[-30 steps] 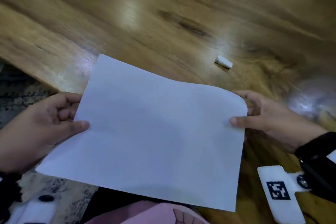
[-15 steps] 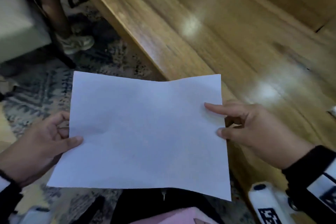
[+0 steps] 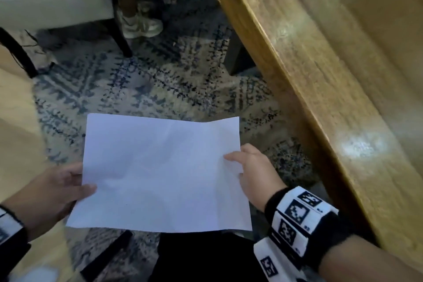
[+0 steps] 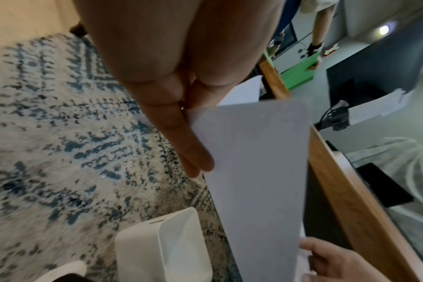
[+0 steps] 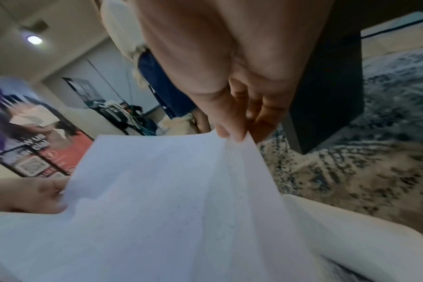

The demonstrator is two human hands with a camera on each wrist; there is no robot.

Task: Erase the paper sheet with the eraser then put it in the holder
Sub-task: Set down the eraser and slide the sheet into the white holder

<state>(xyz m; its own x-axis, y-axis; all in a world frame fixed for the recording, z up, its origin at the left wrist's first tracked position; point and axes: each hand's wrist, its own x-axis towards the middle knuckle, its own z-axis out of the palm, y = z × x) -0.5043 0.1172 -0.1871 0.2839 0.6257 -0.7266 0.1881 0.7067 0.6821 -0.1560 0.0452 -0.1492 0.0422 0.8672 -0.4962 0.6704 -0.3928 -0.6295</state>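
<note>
Here we see both hands holding the paper sheet (image 3: 160, 174) in the air over the patterned rug (image 3: 160, 80), off to the left of the wooden table (image 3: 320, 75). The left hand (image 3: 48, 194) comes in from the lower left, thumb lying flat on top of the sheet's left edge, fingers tucked under it, so it pinches that edge. In the left wrist view the fingers (image 4: 181, 141) run straight along the underside. The right hand (image 3: 254, 176) reaches in from the lower right, thumb on top near the right edge, fingers below; the right wrist view shows the fingertips (image 5: 232, 131) pinching a raised corner of the paper. The sheet sits roughly level, slightly creased, and looks blank. The right wrist band (image 3: 297, 217) carries black and white square marker codes; no readable text on them. In the right wrist view a poster (image 5: 36, 152) in the background has a QR code and some letters, too blurred to read. A white shoe (image 3: 139, 25) stands on the rug by a chair leg (image 3: 119, 30).
</note>
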